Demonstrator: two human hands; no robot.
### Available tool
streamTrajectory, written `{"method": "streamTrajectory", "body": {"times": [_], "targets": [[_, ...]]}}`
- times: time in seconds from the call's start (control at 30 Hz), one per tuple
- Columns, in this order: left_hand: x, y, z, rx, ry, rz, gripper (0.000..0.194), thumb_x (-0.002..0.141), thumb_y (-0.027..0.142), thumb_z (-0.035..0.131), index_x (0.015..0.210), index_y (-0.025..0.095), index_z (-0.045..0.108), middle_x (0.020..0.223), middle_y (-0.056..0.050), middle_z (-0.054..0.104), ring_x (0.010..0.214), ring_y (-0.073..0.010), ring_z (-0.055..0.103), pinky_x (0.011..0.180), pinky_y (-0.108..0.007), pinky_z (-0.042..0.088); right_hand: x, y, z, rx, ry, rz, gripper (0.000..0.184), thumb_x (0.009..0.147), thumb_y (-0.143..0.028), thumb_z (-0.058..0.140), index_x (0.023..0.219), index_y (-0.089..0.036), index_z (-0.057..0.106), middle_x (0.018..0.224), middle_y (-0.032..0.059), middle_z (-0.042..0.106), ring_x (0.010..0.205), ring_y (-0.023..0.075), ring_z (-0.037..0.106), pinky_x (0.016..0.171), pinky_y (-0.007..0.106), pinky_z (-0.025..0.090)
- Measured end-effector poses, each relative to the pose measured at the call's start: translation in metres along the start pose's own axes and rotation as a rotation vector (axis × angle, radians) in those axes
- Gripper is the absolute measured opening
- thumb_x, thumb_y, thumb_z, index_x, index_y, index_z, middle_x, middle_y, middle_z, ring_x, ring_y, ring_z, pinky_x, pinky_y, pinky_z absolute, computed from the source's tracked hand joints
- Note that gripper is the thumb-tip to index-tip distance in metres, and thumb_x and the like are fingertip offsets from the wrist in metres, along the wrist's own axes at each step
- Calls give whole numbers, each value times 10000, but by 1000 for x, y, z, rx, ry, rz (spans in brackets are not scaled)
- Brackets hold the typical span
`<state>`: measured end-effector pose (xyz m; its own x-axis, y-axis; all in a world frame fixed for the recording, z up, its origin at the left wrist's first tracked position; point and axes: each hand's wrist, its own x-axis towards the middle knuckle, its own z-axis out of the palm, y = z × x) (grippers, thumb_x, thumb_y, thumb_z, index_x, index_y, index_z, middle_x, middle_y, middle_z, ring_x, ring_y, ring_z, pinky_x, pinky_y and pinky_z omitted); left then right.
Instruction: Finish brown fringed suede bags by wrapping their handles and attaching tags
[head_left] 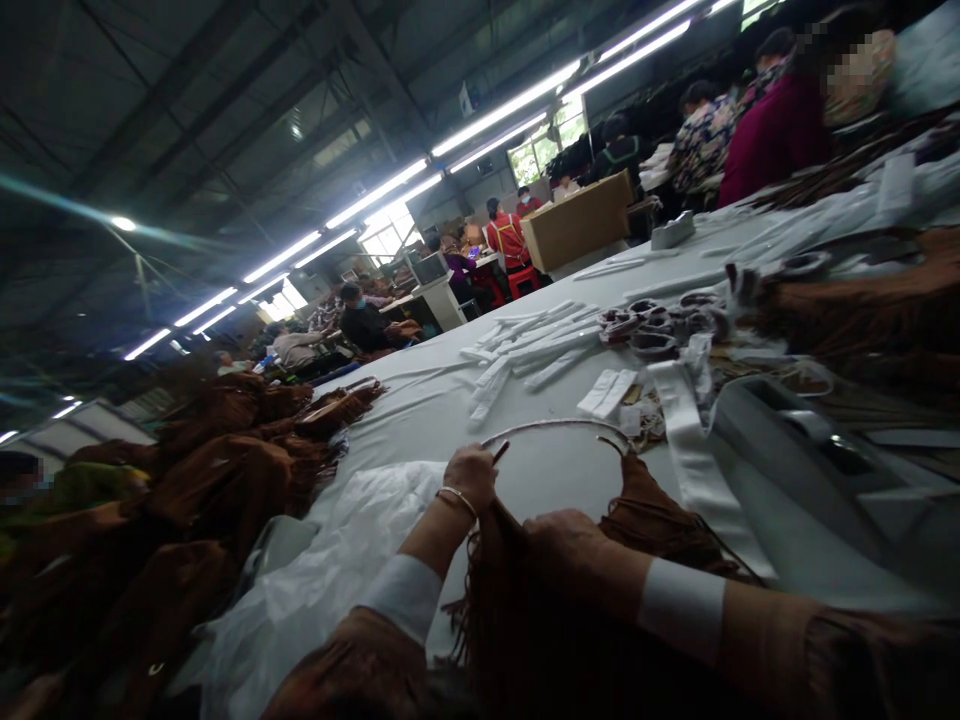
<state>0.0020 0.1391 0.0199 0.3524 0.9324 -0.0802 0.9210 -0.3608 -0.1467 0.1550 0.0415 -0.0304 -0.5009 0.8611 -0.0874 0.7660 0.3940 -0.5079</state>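
My left hand [471, 475] is closed on the top of the brown fringed piece [495, 590] in front of me at the worktop [405, 425], while my right hand [566, 540] touches it, fingers too hidden to tell its grip.

the material [502, 570] is brown, the strips [559, 367] white — one top [703, 138] floral.

We cannot make out the fingertips of the right hand [566, 538], lost in the dark folds of the brown fringed piece [517, 625], whose lower end the bottom edge cuts off. The grey device [780, 450] looks blurred to us, and the left edge crops the brown pile [217, 485].
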Motion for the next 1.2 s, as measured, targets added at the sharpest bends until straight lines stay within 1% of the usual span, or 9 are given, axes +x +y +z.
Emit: {"method": "streamTrajectory", "body": {"times": [0.33,0.47,0.57,0.63,0.73,0.9,1.07,1.13,1.2], "targets": [[-46,-21,18,-416,227,-53,132,852,266,603,755,182,632,834,-60,593,847,-219,598,855,-354,478,-36,-22,-8,17,-4,-1,242,887,-282,546,982,-149,725,924,165,767,844,306,744,675,320,529],[-69,-23,35,-805,288,-166,386,872,556,562,837,180,639,869,-69,621,830,-216,619,782,-349,517,-41,-23,9,-26,-11,-20,225,895,-202,519,997,-149,712,933,151,762,849,293,741,691,318,529],[-81,-13,57,-1201,184,-263,665,868,756,384,993,150,627,880,-110,691,735,-214,665,678,-351,545,-40,-23,19,-56,5,-12,210,894,-181,524,995,-154,705,938,138,759,864,277,736,714,311,531],[-86,-5,70,-1418,90,-338,693,778,795,515,948,131,623,843,-122,712,708,-226,673,670,-359,547,-39,-24,23,-80,21,-15,193,890,-219,547,981,-148,702,933,143,754,856,285,731,705,318,527],[-92,4,77,-1466,92,-402,543,619,610,811,813,136,629,729,-57,679,672,-199,633,650,-312,505,-41,-24,29,-125,35,-42,188,888,-210,538,969,-143,694,911,141,747,829,282,724,677,317,508],[-114,14,63,-1428,241,-334,347,711,383,769,927,159,614,760,5,611,694,-157,579,648,-273,478,-61,-24,29,-28,78,-59,120,873,-274,605,897,-177,670,879,89,731,793,242,699,683,299,499],[-143,29,39,-1442,303,-216,280,765,309,715,960,180,562,814,15,573,723,-136,545,686,-262,469,-57,-30,0,212,460,-152,321,913,-294,580,1211,-175,591,1220,131,647,1102,247,617,947,364,480],[-153,30,30,-1478,283,-118,306,758,314,742,961,185,552,826,12,583,735,-136,544,695,-258,461,-45,-35,-8,196,461,-203,413,867,-287,643,1257,-166,577,1249,145,643,1161,276,586,994,410,449],[-162,25,24,-1590,182,-14,383,744,353,775,1017,189,562,866,-3,608,761,-146,556,693,-256,457,-36,-40,-9,216,342,-177,336,876,-296,632,1186,-168,616,1058,106,717,1002,254,651,883,375,482]]}}
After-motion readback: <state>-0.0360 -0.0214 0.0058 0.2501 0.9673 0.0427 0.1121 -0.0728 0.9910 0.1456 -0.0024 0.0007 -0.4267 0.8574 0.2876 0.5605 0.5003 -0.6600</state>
